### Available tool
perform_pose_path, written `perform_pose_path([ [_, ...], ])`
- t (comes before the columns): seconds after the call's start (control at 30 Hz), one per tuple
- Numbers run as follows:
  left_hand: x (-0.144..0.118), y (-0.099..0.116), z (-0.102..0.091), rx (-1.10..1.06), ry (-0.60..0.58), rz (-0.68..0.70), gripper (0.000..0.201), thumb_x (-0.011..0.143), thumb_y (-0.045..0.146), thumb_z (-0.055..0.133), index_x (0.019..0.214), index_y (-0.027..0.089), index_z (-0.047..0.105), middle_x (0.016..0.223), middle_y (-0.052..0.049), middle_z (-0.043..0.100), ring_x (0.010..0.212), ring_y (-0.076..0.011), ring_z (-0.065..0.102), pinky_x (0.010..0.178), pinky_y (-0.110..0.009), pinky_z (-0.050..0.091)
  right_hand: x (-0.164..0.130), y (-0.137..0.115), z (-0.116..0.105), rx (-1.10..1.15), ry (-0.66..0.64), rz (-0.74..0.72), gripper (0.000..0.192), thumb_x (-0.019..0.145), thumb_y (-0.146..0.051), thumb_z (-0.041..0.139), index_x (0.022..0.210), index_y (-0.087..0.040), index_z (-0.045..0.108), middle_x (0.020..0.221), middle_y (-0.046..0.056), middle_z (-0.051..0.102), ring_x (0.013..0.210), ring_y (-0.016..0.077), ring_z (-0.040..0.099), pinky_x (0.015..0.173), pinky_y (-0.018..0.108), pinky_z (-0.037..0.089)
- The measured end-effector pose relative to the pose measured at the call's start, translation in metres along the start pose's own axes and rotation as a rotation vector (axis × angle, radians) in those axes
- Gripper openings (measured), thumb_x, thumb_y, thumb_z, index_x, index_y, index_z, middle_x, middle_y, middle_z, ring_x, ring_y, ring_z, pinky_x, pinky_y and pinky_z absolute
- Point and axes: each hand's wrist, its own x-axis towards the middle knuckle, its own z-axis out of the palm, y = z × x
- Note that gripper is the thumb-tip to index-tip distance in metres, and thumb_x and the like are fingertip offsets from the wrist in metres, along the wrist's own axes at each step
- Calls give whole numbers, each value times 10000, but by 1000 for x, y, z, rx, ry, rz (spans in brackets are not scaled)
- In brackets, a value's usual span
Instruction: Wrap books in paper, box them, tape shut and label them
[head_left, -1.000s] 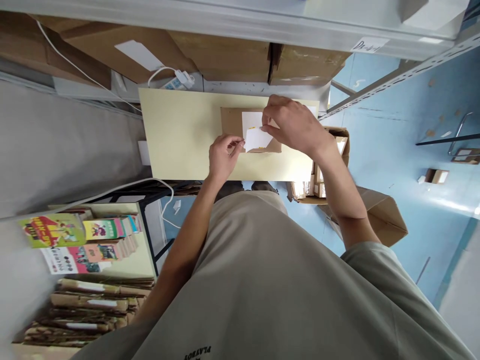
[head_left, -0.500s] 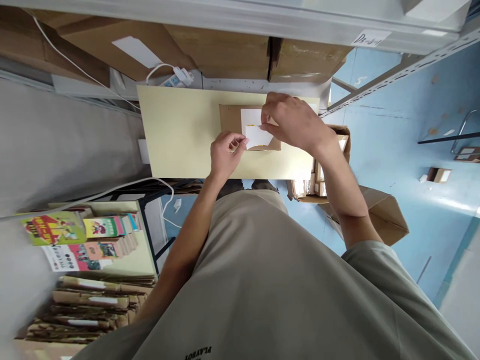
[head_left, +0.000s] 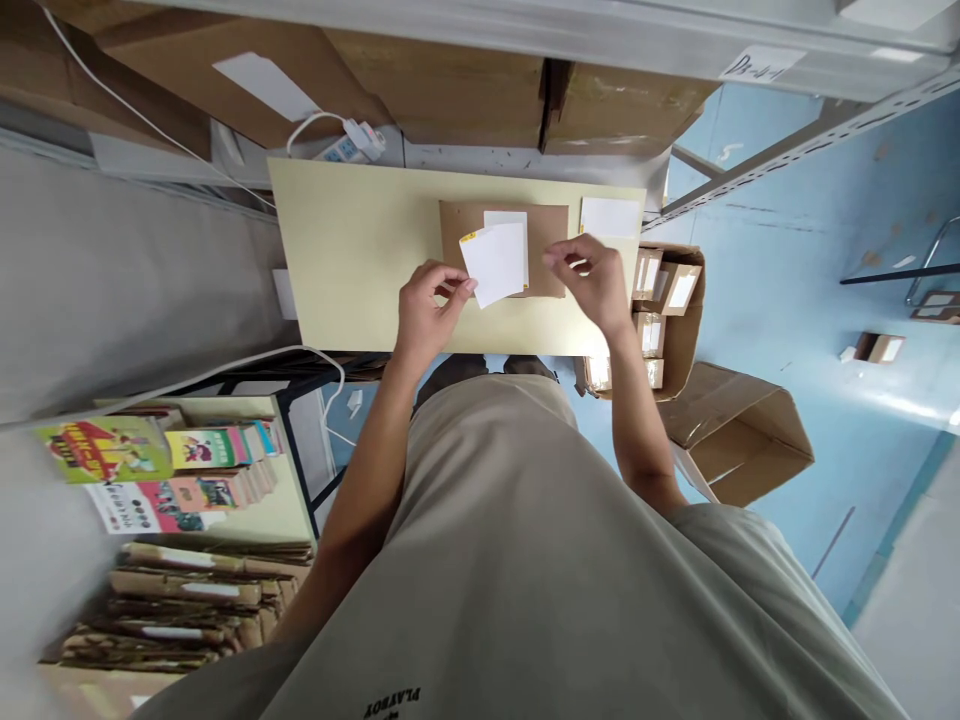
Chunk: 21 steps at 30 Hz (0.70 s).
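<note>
My left hand (head_left: 431,312) pinches the lower left corner of a white paper sheet (head_left: 495,265) with a yellow mark at its upper corner. The sheet is raised and tilted over a flat brown cardboard parcel (head_left: 550,222) on the table. A white label (head_left: 506,217) lies on the parcel, partly hidden behind the sheet. Just right of the sheet, over the parcel's right edge, my right hand (head_left: 596,280) has its thumb and fingertips drawn together, with nothing visible in them.
The parcel lies on a pale yellow table (head_left: 352,260). More white paper (head_left: 611,216) is at its far right corner. An open carton (head_left: 686,340) with small boxes stands at the right. A power strip (head_left: 345,150) and large cardboard boxes (head_left: 472,95) sit behind.
My right hand has let go of the paper and drawn back right and towards me. The sheet now hangs from my left hand, turned and shifted left, showing more of the parcel.
</note>
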Motion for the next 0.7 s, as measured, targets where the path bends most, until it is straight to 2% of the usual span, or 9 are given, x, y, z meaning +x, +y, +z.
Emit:
perform_pose_path([
  [0.1,0,-1,-2,-14,-24,14,253,1111,496,738,1023,259,742,1074,-51,789,1047,-220,770,916,-348,675,-13,22,25,84,-2,84,324,1023,-583,830,1044,-260,840,1116,57,835,1002,226,768,922,429,663],
  [0.2,2,-3,1,-20,-56,15,232,1107,478,745,1030,259,744,1082,-51,790,1059,-223,770,951,-371,680,-19,31,37,123,0,119,261,1009,-522,835,998,-262,848,1085,49,832,978,219,766,928,427,664],
  [0.33,5,-7,7,-50,-74,35,207,1098,446,745,1023,252,744,1084,-47,778,1035,-213,768,957,-375,681,-22,30,33,146,-22,127,260,1009,-521,806,980,-264,833,1071,48,824,996,229,768,951,442,662],
  [0.5,7,-7,12,-46,-83,23,200,1085,437,758,1015,252,732,1089,-44,775,1050,-217,764,976,-380,679,-26,23,25,145,-49,132,369,965,-635,824,992,-268,801,1097,54,810,1024,237,753,950,436,661],
  [0.7,13,-11,18,-21,-97,-22,154,1072,400,754,991,272,729,1133,-67,791,1100,-242,762,1012,-408,673,-25,27,35,116,-43,151,408,973,-685,810,946,-286,735,1048,47,785,984,239,740,966,463,659],
])
